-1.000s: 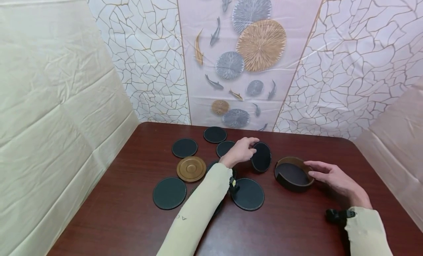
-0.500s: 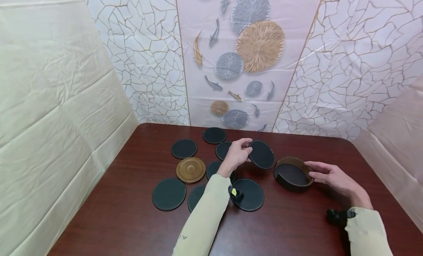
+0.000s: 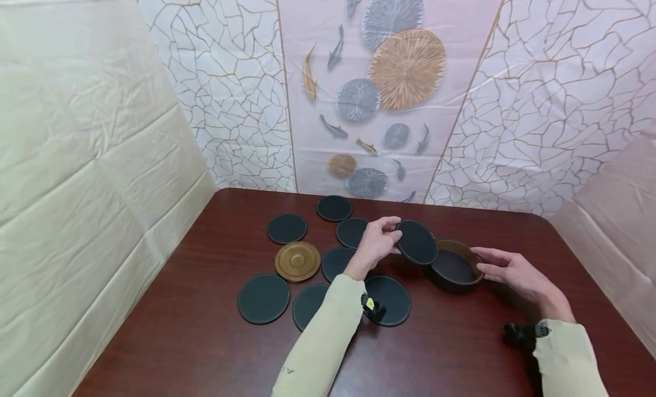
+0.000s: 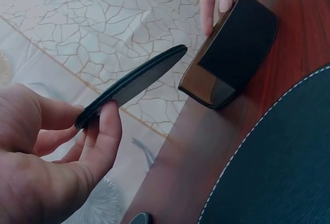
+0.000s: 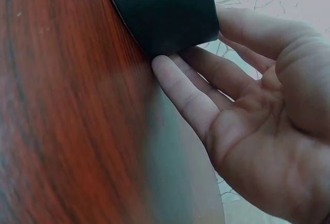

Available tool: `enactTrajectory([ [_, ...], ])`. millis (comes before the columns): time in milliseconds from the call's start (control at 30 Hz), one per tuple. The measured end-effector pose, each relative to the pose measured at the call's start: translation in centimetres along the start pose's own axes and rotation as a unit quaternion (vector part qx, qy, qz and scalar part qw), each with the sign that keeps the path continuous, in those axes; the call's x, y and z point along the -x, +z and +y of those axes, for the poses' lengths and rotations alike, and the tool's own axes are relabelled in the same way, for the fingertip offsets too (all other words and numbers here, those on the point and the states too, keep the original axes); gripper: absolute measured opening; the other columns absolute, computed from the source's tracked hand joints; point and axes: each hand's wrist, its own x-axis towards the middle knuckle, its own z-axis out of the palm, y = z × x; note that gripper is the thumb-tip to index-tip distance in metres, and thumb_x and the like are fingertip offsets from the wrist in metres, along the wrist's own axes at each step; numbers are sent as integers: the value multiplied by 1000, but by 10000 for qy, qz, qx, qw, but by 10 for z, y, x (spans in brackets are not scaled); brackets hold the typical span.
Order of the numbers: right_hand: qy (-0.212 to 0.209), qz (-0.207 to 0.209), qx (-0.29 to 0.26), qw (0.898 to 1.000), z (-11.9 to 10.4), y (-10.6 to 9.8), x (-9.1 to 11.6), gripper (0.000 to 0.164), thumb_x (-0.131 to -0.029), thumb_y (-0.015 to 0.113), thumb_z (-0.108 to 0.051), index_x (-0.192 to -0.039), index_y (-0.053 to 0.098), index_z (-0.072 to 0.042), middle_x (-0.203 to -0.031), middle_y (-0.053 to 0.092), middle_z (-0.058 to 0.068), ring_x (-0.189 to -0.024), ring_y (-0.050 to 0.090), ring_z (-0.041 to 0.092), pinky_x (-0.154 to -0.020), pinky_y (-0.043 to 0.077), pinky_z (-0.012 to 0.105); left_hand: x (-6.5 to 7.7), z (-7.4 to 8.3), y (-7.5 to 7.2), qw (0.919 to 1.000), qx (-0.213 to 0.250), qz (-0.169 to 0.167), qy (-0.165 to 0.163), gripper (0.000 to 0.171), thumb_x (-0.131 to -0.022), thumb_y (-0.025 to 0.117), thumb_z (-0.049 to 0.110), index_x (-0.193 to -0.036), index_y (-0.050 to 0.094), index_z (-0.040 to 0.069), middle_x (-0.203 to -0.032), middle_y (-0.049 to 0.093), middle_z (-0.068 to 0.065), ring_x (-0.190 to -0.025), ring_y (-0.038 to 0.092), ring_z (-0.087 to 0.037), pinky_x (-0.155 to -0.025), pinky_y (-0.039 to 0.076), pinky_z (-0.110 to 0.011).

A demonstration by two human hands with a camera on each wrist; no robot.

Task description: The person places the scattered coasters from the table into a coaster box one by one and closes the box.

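My left hand [image 3: 376, 246] pinches a round black coaster [image 3: 417, 242] by its left edge, thumb on one face and fingers on the other. The coaster is tilted above the table, and its far edge overlaps the round coaster holder [image 3: 463, 252] in the head view. Seen from the left wrist, the coaster [image 4: 139, 77] stands apart from the holder [image 4: 240, 41], which has a gap in its wall. My right hand [image 3: 517, 274] holds the holder's right side, thumb at the rim; in the right wrist view fingertips [image 5: 162, 64] touch the holder's dark outer wall [image 5: 165, 12].
Several black coasters lie flat on the brown table [image 3: 179, 340], among them one at the back [image 3: 334, 208] and one at the front left [image 3: 263, 298]. Between them lies a brown ringed disc [image 3: 297, 261]. A patterned cloth wall [image 3: 246, 101] rises behind the table.
My left hand has turned the coaster from nearly upright to a flatter tilt and carried it right, toward the holder. The right hand stays at the holder.
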Motion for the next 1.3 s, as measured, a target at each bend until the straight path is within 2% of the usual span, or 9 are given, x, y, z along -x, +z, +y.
enactTrajectory([
  [233,-36,0,24,10000,-1,1,-2,63,-96,64,-31,-148,40,-6,-149,39,28,-106,62,0,-85,57,25,-3,-6,11,9993,250,270,-26,35,-95,63,8,-129,63,15,-108,61,-3,-89,67,-15,-75,60,-45],
  [467,8,-11,116,9999,-2,1,-2,64,-95,65,-32,-148,40,-5,-149,39,28,-104,62,0,-83,57,24,-2,-9,25,9985,-321,391,224,36,-93,66,8,-129,64,14,-110,65,-6,-87,69,-14,-72,61,-44],
  [800,7,-57,12,10000,-4,1,-3,65,-95,65,-32,-149,39,-5,-149,39,28,-105,60,-4,-83,57,25,3,-17,41,9975,-412,523,231,34,-91,69,8,-124,66,12,-105,67,-4,-84,70,-11,-70,61,-38],
  [900,-4,-26,97,9999,-4,0,-2,64,-95,64,-32,-149,39,-6,-149,40,27,-105,59,-5,-82,57,25,4,-19,45,9981,-391,446,189,33,-90,70,10,-123,67,13,-105,67,-3,-80,70,-10,-70,61,-35],
  [1000,-13,-8,122,9999,-5,0,0,65,-95,65,-32,-149,39,-6,-148,40,27,-104,59,-6,-82,57,25,6,-21,47,9967,-707,375,110,32,-91,70,14,-123,67,16,-108,67,-1,-70,68,-8,-66,60,-30],
  [1133,-52,-46,230,9997,-5,1,0,64,-95,65,-34,-148,41,-7,-148,42,26,-103,58,-6,-80,56,24,8,-23,48,9901,-1348,395,-53,30,-92,70,18,-121,68,20,-108,67,1,-58,63,-7,-57,55,-22],
  [1300,-79,-75,320,9994,-4,2,-3,63,-95,64,-36,-148,42,-9,-146,45,24,-103,56,-5,-80,56,23,8,-25,50,9888,-1447,340,-129,32,-91,71,21,-123,68,20,-107,69,4,-57,64,-8,-62,54,-19],
])
